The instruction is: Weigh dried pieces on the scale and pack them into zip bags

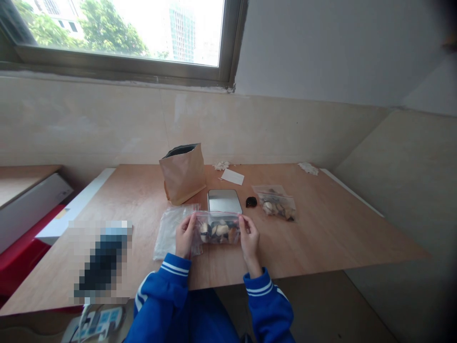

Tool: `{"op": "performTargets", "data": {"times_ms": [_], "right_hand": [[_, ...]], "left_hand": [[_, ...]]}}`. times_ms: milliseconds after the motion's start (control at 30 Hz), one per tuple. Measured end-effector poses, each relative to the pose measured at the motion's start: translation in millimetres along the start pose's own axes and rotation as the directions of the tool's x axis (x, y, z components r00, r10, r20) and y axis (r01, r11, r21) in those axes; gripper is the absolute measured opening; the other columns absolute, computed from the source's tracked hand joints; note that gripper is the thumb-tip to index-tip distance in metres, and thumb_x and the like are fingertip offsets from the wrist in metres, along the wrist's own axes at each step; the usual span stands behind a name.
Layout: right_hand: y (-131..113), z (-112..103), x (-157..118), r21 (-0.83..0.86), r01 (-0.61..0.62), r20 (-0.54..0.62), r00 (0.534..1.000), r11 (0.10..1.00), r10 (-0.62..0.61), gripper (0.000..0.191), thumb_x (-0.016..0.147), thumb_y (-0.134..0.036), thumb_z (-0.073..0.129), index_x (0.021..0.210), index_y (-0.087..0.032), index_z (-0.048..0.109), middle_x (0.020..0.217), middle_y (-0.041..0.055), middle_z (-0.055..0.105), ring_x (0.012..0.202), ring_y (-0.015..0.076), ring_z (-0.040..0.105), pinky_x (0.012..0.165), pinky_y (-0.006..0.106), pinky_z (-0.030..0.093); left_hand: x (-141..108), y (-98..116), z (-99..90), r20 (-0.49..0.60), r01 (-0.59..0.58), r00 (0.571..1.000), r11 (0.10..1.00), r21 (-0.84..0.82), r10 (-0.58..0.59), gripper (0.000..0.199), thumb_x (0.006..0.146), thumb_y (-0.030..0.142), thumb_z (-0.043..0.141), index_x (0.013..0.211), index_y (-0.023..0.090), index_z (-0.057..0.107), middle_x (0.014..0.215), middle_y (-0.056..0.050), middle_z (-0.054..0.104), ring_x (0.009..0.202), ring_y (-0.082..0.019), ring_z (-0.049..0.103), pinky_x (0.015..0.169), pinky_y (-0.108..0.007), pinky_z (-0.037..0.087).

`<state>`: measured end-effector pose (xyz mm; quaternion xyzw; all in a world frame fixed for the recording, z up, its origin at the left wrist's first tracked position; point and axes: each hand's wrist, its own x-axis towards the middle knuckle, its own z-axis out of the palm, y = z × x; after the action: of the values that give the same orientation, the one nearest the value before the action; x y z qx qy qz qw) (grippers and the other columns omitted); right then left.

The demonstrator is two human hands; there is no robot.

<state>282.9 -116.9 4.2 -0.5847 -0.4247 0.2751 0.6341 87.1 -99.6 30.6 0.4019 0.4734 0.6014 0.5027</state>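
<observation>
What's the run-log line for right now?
left hand: holding filled clear bag | right hand: holding same bag | paper bag: open, upright | silver-topped device: beyond hands

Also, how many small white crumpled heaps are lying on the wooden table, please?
2: the left heap is by the wall, behind the white card; the right heap is near the far right corner. The brown paper bag may hide more.

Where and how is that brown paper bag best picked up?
Probably by the top edge of the brown paper bag, coming from above and pinching one wall from inside and outside: it stands upright, mouth open, leaving that thin edge exposed.
</observation>
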Motion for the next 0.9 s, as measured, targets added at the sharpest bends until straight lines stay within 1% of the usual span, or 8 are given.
{"op": "performTargets", "data": {"times_ms": [67,167,233,400,633,800,900], "right_hand": [[0,0,0,0.01,0.011,-0.015,1.0,1.0,-0.01,0.042,0.085,-0.054,0.058,0.099,-0.016,0.067,0.09,0.0097,0.074,0.083,0.0231,0.068,0.074,0.033,0.052],[-1,-1,1,0.02,0.011,-0.037,0.999,1.0,-0.011,0.04,0.084,-0.053,0.06,0.098,-0.016,0.068,0.092,0.01,0.073,0.083,0.0224,0.068,0.074,0.033,0.053],[-3,-1,1,0.028,0.011,-0.047,0.999,1.0,-0.01,0.039,0.083,-0.051,0.061,0.097,-0.015,0.068,0.092,0.01,0.073,0.082,0.022,0.068,0.074,0.033,0.053],[-9,-2,0,0.058,0.013,-0.071,0.997,0.998,-0.009,0.038,0.083,-0.05,0.062,0.094,-0.015,0.068,0.086,0.0091,0.073,0.079,0.0213,0.068,0.074,0.033,0.053],[-11,-2,0,0.064,0.032,-0.09,0.996,0.997,-0.026,0.039,0.082,-0.052,0.062,0.091,-0.015,0.068,0.082,0.0083,0.072,0.077,0.0215,0.067,0.075,0.034,0.053],[-11,-4,0,0.056,0.022,-0.071,0.997,0.998,-0.017,0.039,0.083,-0.052,0.061,0.094,-0.015,0.067,0.083,0.0082,0.072,0.077,0.0216,0.066,0.074,0.034,0.052],[-12,-3,-1,0.063,0.004,-0.05,0.999,0.998,-0.001,0.038,0.084,-0.051,0.06,0.095,-0.015,0.067,0.083,0.0079,0.072,0.077,0.0211,0.066,0.074,0.034,0.052]], "left_hand": [[-1,1,-0.2,-0.002,-0.047,0.999,0.997,0.056,0.047,0.045,0.076,0.055,0.066,0.091,0.013,0.073,0.083,-0.005,0.072,0.077,-0.018,0.063,0.071,-0.027,0.049],[-2,0,-1.4,-0.042,-0.128,0.99,0.975,0.184,0.138,0.041,0.079,0.053,0.063,0.09,0.014,0.072,0.083,-0.005,0.072,0.079,-0.019,0.063,0.073,-0.028,0.048],[-2,-1,-2.7,-0.057,-0.161,0.982,0.955,0.251,0.181,0.039,0.08,0.052,0.061,0.088,0.015,0.072,0.082,-0.005,0.072,0.078,-0.02,0.064,0.073,-0.028,0.048],[-3,-4,-4.3,-0.037,-0.218,0.969,0.92,0.326,0.243,0.033,0.083,0.048,0.059,0.084,0.017,0.069,0.078,-0.005,0.07,0.073,-0.019,0.063,0.071,-0.028,0.049],[-4,-3,-4.0,0.009,-0.282,0.954,0.891,0.356,0.298,0.03,0.085,0.046,0.058,0.081,0.017,0.067,0.073,-0.003,0.067,0.07,-0.017,0.062,0.069,-0.027,0.048],[-3,-7,-4.6,0.019,-0.268,0.961,0.905,0.33,0.277,0.03,0.085,0.045,0.057,0.081,0.017,0.067,0.074,-0.003,0.067,0.071,-0.016,0.062,0.069,-0.027,0.048],[-2,-9,-4.4,0.043,-0.252,0.967,0.929,0.271,0.25,0.029,0.083,0.045,0.061,0.086,0.017,0.068,0.082,-0.004,0.069,0.078,-0.017,0.063,0.073,-0.028,0.049]]}}
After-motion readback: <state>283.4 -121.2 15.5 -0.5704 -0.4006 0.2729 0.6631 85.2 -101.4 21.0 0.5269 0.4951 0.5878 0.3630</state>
